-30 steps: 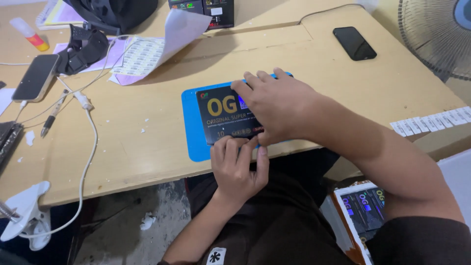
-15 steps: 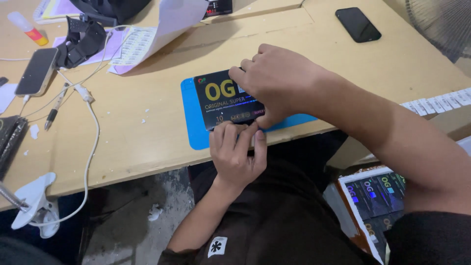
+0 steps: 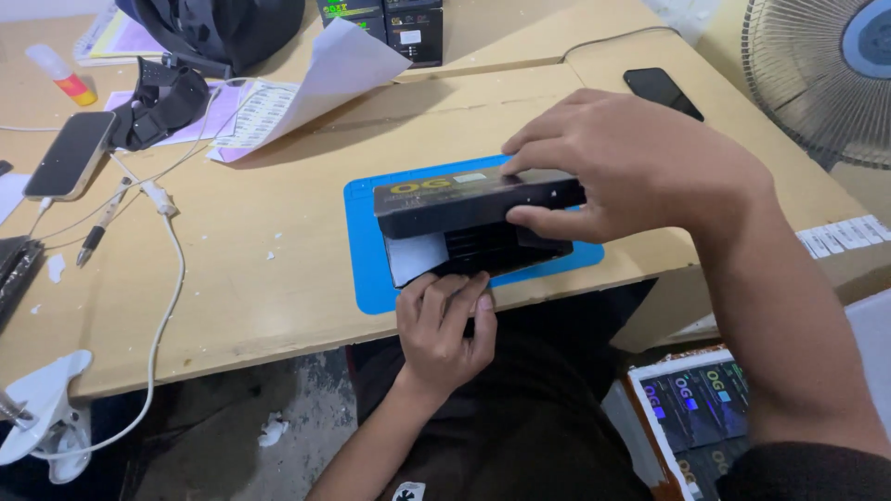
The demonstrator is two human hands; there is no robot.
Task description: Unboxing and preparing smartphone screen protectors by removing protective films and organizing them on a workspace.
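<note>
A flat black box with gold lettering stands tilted up on its long edge over a blue mat near the table's front edge. My right hand grips the box's right end, fingers over the top edge and thumb underneath. My left hand sits at the front edge of the mat, its fingertips touching the box's lower side, where a white label shows.
Far left lie a phone, a pen and a white cable. A black strap, papers and dark boxes are at the back. Another phone and a fan are right. A carton of similar boxes is on the floor.
The box lay flat on the mat with its printed face up; my right hand has lifted and tipped it onto its edge. My left hand stays at the front edge.
</note>
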